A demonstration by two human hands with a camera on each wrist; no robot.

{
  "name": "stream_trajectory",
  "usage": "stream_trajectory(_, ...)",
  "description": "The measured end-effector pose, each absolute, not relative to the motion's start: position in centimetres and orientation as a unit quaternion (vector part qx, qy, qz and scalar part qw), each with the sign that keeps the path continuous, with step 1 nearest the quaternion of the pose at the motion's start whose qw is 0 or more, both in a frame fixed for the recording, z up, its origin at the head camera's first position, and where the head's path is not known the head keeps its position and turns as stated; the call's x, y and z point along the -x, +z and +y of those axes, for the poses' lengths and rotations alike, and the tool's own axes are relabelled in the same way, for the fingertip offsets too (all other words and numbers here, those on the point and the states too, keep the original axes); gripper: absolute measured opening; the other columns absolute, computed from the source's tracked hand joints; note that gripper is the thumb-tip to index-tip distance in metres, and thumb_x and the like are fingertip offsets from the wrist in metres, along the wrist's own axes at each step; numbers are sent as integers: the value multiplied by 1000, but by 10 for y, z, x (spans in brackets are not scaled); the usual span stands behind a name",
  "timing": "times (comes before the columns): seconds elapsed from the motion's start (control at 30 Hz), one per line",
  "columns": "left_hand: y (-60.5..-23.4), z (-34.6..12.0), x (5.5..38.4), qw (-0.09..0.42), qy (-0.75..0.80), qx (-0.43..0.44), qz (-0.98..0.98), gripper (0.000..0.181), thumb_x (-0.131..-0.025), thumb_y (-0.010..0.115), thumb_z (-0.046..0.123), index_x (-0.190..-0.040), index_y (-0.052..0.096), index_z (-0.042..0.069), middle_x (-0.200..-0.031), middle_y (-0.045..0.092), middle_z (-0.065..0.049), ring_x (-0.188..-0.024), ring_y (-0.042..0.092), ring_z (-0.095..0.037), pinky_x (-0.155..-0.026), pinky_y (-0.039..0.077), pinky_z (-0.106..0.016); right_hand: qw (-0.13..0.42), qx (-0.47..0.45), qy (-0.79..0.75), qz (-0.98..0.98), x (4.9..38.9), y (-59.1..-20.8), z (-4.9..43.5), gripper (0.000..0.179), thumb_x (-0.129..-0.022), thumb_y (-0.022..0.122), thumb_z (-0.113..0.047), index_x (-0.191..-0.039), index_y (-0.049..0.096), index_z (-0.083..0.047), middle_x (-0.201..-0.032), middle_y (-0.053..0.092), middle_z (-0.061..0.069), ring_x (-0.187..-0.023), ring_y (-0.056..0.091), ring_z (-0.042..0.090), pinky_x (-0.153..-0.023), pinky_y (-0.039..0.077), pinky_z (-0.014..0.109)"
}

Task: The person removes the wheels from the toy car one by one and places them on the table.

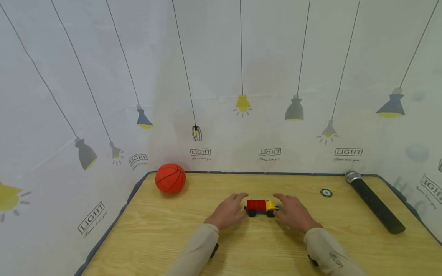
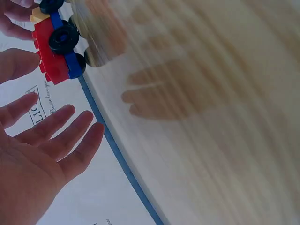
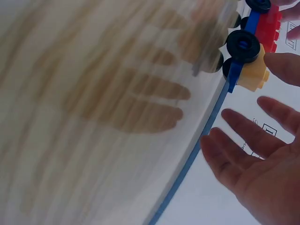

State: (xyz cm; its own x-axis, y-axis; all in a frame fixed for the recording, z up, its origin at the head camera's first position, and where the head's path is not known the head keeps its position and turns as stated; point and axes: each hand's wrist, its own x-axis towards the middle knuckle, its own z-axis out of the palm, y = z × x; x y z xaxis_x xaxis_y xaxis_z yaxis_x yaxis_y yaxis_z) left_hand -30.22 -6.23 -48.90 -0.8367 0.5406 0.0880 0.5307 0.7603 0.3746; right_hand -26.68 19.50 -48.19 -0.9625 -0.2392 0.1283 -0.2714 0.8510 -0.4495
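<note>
A small toy truck [image 1: 260,207] made of building blocks stands on its black wheels on the wooden table. It has a red body, a yellow front and a blue base. My left hand [image 1: 228,211] is beside its red rear end, fingers spread and relaxed. At the yellow front is my right hand [image 1: 292,210], its fingers also loosely extended. In the left wrist view the left hand's thumb [image 2: 18,64] is near the red blocks. The right wrist view has that hand's thumb [image 3: 283,68] close to the yellow block. Whether either hand touches the truck, I cannot tell.
A red basketball-patterned ball [image 1: 170,178] sits at the table's back left corner. To the right lie a dark round chip [image 1: 326,193] and a black microphone [image 1: 375,203] with a silver head. Behind the table [image 1: 159,237], a lamp-printed white sheet [image 1: 221,76] forms the backdrop.
</note>
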Motion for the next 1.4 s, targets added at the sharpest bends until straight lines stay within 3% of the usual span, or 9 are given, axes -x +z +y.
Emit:
stream_trajectory(0.4,-487,-33,306,10,209,-288,935,47,-98,65,25,-143,52,23,-144,58,-2,-126,60,-18,-104,52,-36,53,-133,293,-945,272,-485,189,43,-89,74,-11,-130,62,-2,-127,68,18,-115,65,37,-98,52,56)
stream_trajectory(0.7,-489,-11,308,17,230,-294,928,42,-98,66,26,-138,56,21,-137,62,-2,-119,62,-18,-103,52,-37,27,-78,331,-940,269,-490,203,38,-91,71,-8,-128,64,-4,-128,67,15,-120,63,35,-103,49,57)
stream_trajectory(1.07,-498,-38,313,1,243,-266,933,40,-94,71,24,-133,60,19,-132,64,-4,-118,63,-20,-102,53,-42,22,-81,367,-927,284,-493,176,31,-90,71,-6,-120,68,-10,-120,72,11,-114,66,29,-100,52,53)
stream_trajectory(1.4,-499,-20,320,14,231,-272,934,41,-94,72,25,-132,61,18,-133,67,0,-116,63,-16,-103,53,-37,26,-74,352,-933,286,-495,186,29,-89,71,-4,-117,68,-10,-117,73,12,-111,67,29,-101,51,55)
